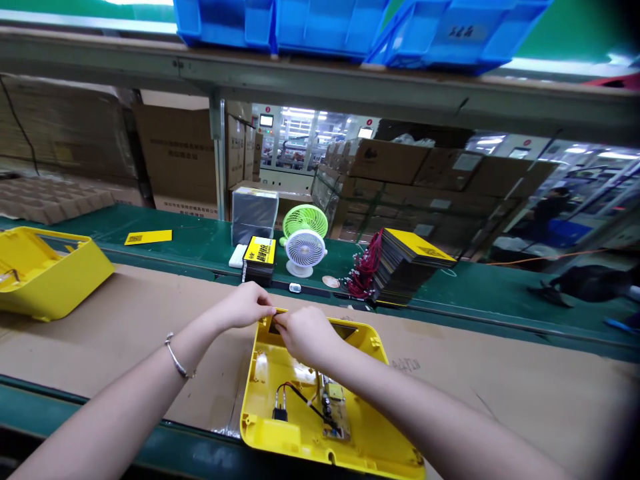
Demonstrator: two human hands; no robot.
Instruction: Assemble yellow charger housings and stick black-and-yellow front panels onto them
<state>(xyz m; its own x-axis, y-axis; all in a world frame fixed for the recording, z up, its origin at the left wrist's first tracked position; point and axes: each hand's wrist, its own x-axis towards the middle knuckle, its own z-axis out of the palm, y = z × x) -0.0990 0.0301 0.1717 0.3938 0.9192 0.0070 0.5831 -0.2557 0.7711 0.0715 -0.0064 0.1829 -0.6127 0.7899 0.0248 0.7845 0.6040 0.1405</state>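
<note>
A yellow plastic housing [280,427] lies open side up in front of me on brown cardboard [500,387]. Inside it I see a small circuit board [331,407] with red and black wires [295,393]. My left hand [247,303] and my right hand [305,333] meet at the housing's far rim, both with fingers pinched together on something small that I cannot make out. A thin bracelet [176,359] sits on my left wrist.
A second yellow housing [45,270] rests at the left. On the green belt behind stand two small fans [304,243], a stack of yellow-and-black labels [260,257], a pile of black cards with red wires [400,270] and a loose yellow label [149,237]. Blue bins [350,27] sit overhead.
</note>
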